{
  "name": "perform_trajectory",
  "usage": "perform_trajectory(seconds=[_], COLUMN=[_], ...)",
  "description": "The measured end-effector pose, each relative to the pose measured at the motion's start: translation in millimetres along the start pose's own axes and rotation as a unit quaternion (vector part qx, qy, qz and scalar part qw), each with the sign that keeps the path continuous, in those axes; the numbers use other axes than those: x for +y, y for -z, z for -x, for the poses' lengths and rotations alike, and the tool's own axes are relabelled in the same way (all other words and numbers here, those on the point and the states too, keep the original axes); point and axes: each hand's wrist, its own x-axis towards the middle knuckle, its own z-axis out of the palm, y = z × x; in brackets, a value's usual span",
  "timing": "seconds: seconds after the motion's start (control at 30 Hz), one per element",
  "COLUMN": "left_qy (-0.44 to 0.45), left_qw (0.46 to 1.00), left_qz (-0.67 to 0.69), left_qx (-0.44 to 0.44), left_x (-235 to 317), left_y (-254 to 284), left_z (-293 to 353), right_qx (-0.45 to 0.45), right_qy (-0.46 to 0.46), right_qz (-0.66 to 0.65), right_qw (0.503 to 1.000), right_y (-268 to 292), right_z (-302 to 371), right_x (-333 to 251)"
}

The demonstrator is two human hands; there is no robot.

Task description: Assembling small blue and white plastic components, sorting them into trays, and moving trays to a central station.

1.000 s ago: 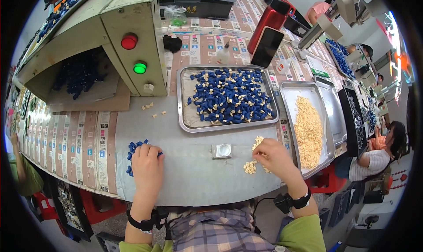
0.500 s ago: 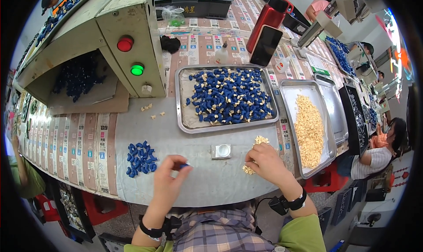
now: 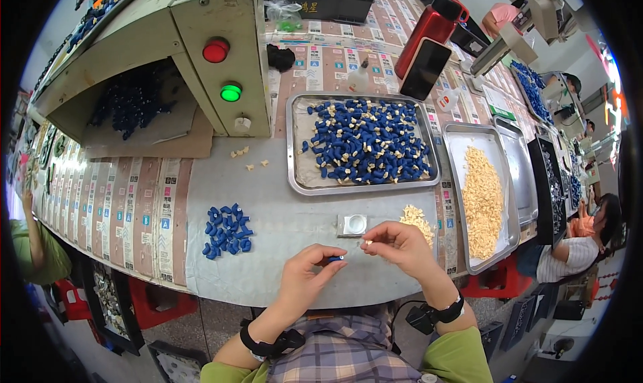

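Between the thumb and fingers of my left hand (image 3: 305, 279) is a small blue piece (image 3: 335, 258) with a pale end. My right hand (image 3: 400, 249) pinches a small cream piece (image 3: 368, 243), a short gap from the blue one. Just beyond my hands sits a small metal block with a round white dish (image 3: 357, 223). A pile of loose blue pieces (image 3: 228, 232) lies to the left. Close behind my right hand is a small heap of cream pieces (image 3: 416, 219).
A metal tray (image 3: 299, 188) of blue pieces with cream tips stands beyond the block. Right of it is a tray (image 3: 469, 266) of cream pieces. A machine (image 3: 221, 21) with red and green lights rises at left. A red bottle (image 3: 429, 31) and phone (image 3: 425, 68) stand behind.
My right hand has come away from the cream heap with a cream piece and moved left. My left hand has shifted right and nearer with its blue piece. The view has shifted slightly.
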Motion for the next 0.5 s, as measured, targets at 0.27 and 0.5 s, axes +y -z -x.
perform_trajectory(seconds=[0.27,0.5], left_qy=[0.024,0.075], left_qw=[0.997,0.988], left_qz=[0.073,0.136], left_qx=[0.021,-0.001], left_x=[-16,-12], left_y=[1,7], left_z=[1,2], right_qx=[0.089,0.113], right_qy=[0.157,0.224], right_qz=[0.226,0.364], right_qw=[0.957,0.897], right_y=[5,-3], right_z=[-25,-38], right_x=[4,16])
